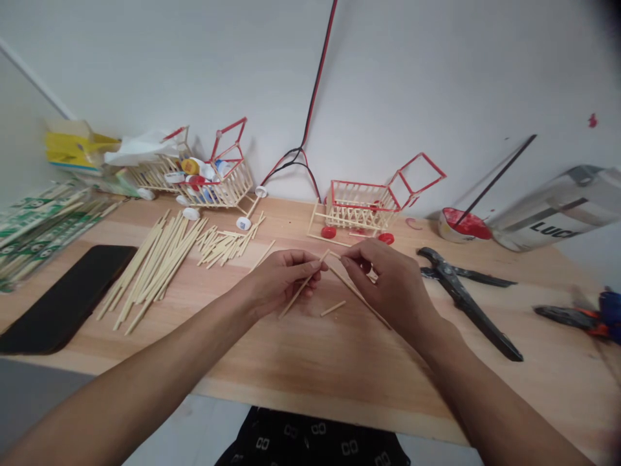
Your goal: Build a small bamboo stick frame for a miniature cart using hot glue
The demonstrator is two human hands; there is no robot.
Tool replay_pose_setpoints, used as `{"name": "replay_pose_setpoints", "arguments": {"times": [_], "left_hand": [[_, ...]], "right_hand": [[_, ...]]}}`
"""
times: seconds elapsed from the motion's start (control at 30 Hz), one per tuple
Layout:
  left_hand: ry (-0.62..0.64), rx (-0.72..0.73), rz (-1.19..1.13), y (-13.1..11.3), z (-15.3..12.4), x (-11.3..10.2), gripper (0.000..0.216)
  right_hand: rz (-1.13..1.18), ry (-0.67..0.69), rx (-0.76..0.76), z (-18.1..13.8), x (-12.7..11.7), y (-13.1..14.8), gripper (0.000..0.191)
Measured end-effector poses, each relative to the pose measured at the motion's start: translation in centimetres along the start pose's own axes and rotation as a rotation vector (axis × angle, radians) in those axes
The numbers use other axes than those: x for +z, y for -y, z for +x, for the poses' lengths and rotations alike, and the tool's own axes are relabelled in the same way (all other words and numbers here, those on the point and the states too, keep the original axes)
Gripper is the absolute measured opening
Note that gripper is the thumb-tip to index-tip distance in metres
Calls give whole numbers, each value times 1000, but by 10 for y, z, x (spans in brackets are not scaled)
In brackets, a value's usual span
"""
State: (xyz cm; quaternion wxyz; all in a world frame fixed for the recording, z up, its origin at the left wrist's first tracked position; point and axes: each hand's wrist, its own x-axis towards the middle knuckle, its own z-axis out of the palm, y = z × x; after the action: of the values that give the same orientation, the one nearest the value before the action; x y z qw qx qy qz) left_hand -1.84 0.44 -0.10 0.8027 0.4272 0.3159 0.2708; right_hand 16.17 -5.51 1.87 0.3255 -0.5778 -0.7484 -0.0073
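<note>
My left hand (286, 275) pinches a thin wooden stick (295, 296) that slants down toward the table's front. My right hand (385, 275) is closed in a pinch on a short wooden stick, whose tip (334, 254) pokes out toward the upper end of the left hand's stick; whether the two touch is hard to tell. A longer stick (359, 296) runs slantwise below the right hand, partly hidden by it. Between the hands, nearer me, a short cut piece (333, 309) lies on the wooden table (310, 369).
Behind my hands stands a red-trimmed stick cart (361, 204). Left are a cart full of bottle caps (213, 184), long sticks (155, 265), short sticks (230, 243) and a black phone (72, 294). Right are pliers (466, 298), a bowl of red paint (466, 225) and a clear container (557, 207).
</note>
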Motion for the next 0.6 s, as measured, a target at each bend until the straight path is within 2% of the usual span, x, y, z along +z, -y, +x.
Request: {"name": "replay_pose_setpoints", "arguments": {"times": [0.6], "left_hand": [[10, 7, 24, 1, 0, -1, 20]], "right_hand": [[-2, -6, -11, 0, 1, 0, 10]]}}
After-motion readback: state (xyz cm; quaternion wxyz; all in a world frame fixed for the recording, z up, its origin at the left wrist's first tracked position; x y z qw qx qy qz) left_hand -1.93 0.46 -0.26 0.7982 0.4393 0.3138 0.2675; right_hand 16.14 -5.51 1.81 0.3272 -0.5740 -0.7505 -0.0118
